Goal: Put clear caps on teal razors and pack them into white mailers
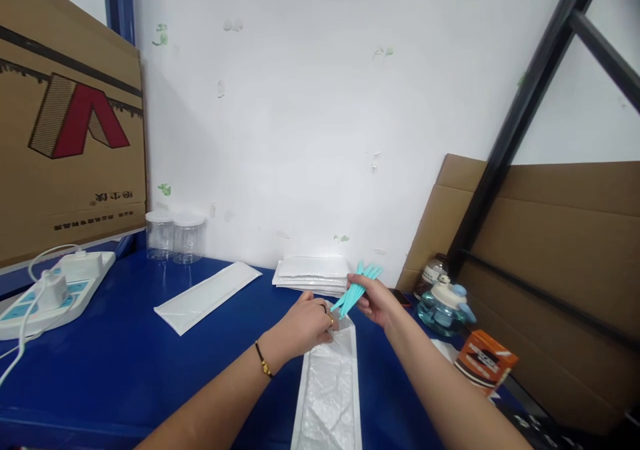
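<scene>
A long white padded mailer (327, 397) lies toward me on the blue table, its mouth at the far end. My left hand (311, 323) is closed on that mouth, with some fingers at the opening. A bundle of several slim turquoise plastic sticks (354, 293) is gripped in my right hand (374, 298). The bundle tilts, and its lower tips are at the mailer's mouth; whether they are inside I cannot tell. Behind my hands sits a stack of white padded mailers (313, 270) against the wall.
Another white mailer (207, 298) lies flat at left. Two clear jars (189, 240) and a power strip (93, 280) are farther left. On the right are a teal bottle (443, 309), an orange box (484, 362) and a dark-lidded jar (431, 275). Cardboard (560, 283) stands beyond.
</scene>
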A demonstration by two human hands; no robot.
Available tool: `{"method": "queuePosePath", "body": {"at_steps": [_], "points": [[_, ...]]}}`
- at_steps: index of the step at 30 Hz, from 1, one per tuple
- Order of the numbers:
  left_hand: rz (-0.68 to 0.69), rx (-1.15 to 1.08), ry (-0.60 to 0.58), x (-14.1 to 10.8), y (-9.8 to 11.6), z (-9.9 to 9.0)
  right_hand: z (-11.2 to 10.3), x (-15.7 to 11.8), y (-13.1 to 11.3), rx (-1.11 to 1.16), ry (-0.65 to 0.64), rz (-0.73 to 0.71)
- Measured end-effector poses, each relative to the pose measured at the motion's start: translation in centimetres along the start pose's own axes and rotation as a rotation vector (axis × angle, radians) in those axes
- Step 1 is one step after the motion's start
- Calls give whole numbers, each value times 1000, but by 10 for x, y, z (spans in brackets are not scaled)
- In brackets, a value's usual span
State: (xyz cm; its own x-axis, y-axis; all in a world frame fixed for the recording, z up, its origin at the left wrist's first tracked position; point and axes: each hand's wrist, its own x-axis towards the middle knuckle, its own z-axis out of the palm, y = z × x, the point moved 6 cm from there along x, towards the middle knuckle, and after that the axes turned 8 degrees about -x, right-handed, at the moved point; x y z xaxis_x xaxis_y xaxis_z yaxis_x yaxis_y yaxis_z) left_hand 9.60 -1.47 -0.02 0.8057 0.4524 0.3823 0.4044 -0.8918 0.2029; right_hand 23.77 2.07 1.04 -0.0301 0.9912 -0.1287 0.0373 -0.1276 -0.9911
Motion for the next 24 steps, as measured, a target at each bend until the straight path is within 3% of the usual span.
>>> {"method": "queuePosePath", "body": {"at_steps": [5,10,14,18,21,24], "points": [[5,-148,-10,-9,-1,6,1,12,17,-128,19,-4],[-57,-387,114,-14,-12,-2,7,5,21,-222,-53,-149],[-183,-614,272,-14,-25,4,16,-1,13,-230,-65,-264],[-438,-1040,397,-17,-44,31,16,0,12,-208,31,-328],[-732,-1437,308,-27,-56,58,16,4,19,-186,52,-282],[-870,-1759,13,-39,-50,73,16,6,20,-176,81,-289]]}}
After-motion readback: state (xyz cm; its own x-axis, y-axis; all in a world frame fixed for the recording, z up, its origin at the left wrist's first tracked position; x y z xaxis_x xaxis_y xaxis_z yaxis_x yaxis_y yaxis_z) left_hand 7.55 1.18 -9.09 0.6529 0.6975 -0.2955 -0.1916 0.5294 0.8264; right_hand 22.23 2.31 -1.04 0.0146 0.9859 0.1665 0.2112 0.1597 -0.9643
